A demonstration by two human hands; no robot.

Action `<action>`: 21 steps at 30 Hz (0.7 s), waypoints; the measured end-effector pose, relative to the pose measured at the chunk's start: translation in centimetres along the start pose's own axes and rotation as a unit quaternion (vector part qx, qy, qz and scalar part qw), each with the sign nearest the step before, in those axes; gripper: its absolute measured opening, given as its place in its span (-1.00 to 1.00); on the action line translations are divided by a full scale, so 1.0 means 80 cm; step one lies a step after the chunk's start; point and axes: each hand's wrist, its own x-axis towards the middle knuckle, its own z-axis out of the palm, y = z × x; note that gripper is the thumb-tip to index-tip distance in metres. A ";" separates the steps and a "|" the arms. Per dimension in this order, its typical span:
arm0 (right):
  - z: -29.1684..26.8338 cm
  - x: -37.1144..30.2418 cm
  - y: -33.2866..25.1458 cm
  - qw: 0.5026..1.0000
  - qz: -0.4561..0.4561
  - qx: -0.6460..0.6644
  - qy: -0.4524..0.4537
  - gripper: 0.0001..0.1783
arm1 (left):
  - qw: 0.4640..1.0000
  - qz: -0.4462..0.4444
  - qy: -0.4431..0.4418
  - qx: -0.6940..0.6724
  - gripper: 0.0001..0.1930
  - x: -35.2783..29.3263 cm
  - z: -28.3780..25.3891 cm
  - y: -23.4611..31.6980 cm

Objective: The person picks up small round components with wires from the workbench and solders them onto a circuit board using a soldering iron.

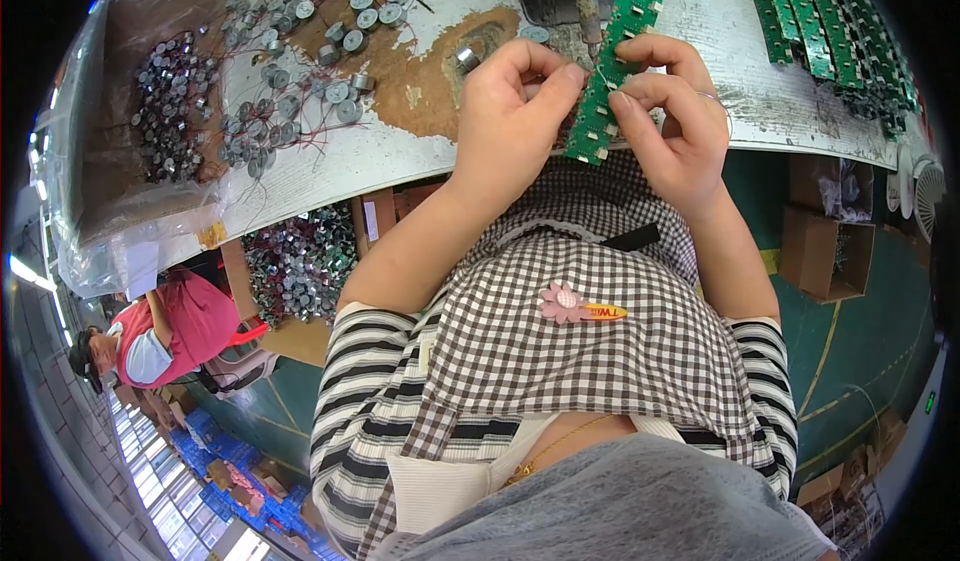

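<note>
A long green circuit board strip [592, 123] with small white connectors stands aslant between my hands at the table's front edge. My right hand [680, 121] grips its right side, thumb and fingers closed on the edge. On the other side my left hand [512, 111] is closed in a pinch, its thumb and forefinger close against the board. Whatever sits between those fingertips is too small to make out. A metal rod with a narrow tip [588, 16] points down just beyond the board. Beside my left knuckles lies a small silver round motor [467, 58].
Several small motors [355, 41] with thin wires lie scattered at left, beside a plastic-lined carton [105, 111] of more. Rows of green boards [800, 21] lie far right. A carton of metal parts [300, 261] stands below the table's left. A seated person [185, 326] is farther left.
</note>
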 end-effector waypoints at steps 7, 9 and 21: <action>0.000 0.004 -0.003 1.000 0.023 0.015 -0.006 -0.90 | 0.999 0.018 0.027 0.026 -0.87 0.000 0.003 0.008; 0.005 -0.005 -0.006 0.998 0.048 0.036 0.005 -0.91 | 0.999 -0.003 0.031 0.042 -0.87 -0.003 0.002 0.007; 0.003 0.003 -0.001 0.999 0.034 0.021 0.011 -0.92 | 0.997 0.053 0.044 0.045 -0.87 0.004 0.006 0.012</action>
